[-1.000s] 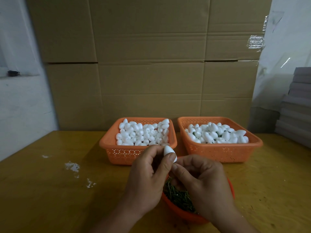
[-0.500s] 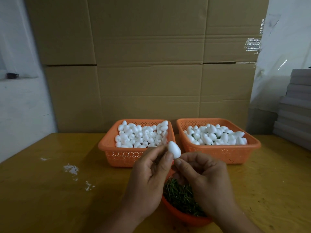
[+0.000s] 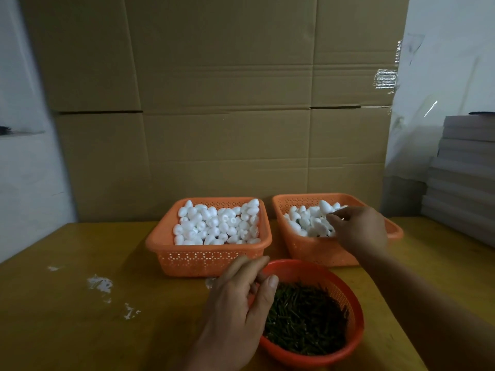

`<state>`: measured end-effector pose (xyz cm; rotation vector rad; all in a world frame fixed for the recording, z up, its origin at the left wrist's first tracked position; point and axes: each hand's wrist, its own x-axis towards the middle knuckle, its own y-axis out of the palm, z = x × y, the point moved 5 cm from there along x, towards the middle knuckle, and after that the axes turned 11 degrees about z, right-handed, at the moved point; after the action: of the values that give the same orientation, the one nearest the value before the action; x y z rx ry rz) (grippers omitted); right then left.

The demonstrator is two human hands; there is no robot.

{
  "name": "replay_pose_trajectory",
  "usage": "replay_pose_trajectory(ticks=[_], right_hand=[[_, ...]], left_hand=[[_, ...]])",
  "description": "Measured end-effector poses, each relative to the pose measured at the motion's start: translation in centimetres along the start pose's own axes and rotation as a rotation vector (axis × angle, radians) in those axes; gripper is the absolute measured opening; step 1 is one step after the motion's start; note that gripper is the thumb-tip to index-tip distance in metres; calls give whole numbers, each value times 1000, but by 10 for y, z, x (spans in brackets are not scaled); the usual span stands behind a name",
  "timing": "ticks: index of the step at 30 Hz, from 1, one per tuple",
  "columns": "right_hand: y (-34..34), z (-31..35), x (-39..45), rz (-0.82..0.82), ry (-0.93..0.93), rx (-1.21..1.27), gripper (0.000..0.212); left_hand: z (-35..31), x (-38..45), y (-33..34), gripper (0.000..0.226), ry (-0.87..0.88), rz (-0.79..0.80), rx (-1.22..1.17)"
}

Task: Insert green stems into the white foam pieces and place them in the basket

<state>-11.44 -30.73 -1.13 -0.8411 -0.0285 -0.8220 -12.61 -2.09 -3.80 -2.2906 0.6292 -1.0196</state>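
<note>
Two orange baskets hold white foam pieces: the left basket (image 3: 209, 259) and the right basket (image 3: 316, 251). In front stands a round orange bowl (image 3: 351, 298) full of green stems (image 3: 305, 319). My right hand (image 3: 359, 231) reaches into the right basket, its curled thumb and fingertips pinching a white foam piece (image 3: 325, 223) in the pile. My left hand (image 3: 241, 303) hovers over the bowl's left rim with relaxed, nearly straight fingers, and I see nothing in it.
The baskets and bowl sit on a yellow wooden table (image 3: 80, 317) with white crumbs (image 3: 100, 282) at the left. A cardboard wall (image 3: 227, 116) stands right behind the baskets. Grey boards (image 3: 466, 178) are stacked at the right.
Both hands were together above the bowl, the left holding a foam piece. Now they are apart: the right hand has gone into the right basket and the left hand has dropped, with no piece visible.
</note>
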Motion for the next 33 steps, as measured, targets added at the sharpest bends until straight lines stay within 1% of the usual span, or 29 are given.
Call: replay_pose_trajectory(ticks=[2, 5, 6, 12, 17, 20, 24, 28, 29, 31, 33], right_hand=[[4, -5, 8, 13, 19, -71, 20], [9, -10, 15, 14, 29, -149, 40], [10, -10, 16, 17, 35, -167, 43], [12, -8, 22, 19, 45, -268, 49], [12, -8, 20, 72, 33, -332, 45], [6, -9, 15, 64, 26, -280, 45], [-8, -6, 6, -13, -31, -184, 46], [-21, 4, -14, -71, -60, -34, 38], [-22, 8, -21, -63, -79, 19, 32], [-24, 18, -39, 11, -131, 136, 23], [-25, 27, -62, 95, -166, 244, 23]], left_hand=[[2, 0, 0, 59, -5, 3, 2], [2, 1, 1, 60, 0, 9, 13], [2, 1, 0, 60, 2, 10, 14], [0, 1, 1, 62, 15, 24, 9], [-1, 0, 2, 61, 17, 30, 0], [-3, 0, 3, 59, 24, 37, 5], [-1, -1, 3, 57, 9, 61, 6], [1, -1, 4, 56, -26, 83, 29], [2, -1, 4, 52, -32, 87, 36], [4, -1, 3, 40, -37, 81, 45], [5, 0, 0, 27, -42, 54, 53]])
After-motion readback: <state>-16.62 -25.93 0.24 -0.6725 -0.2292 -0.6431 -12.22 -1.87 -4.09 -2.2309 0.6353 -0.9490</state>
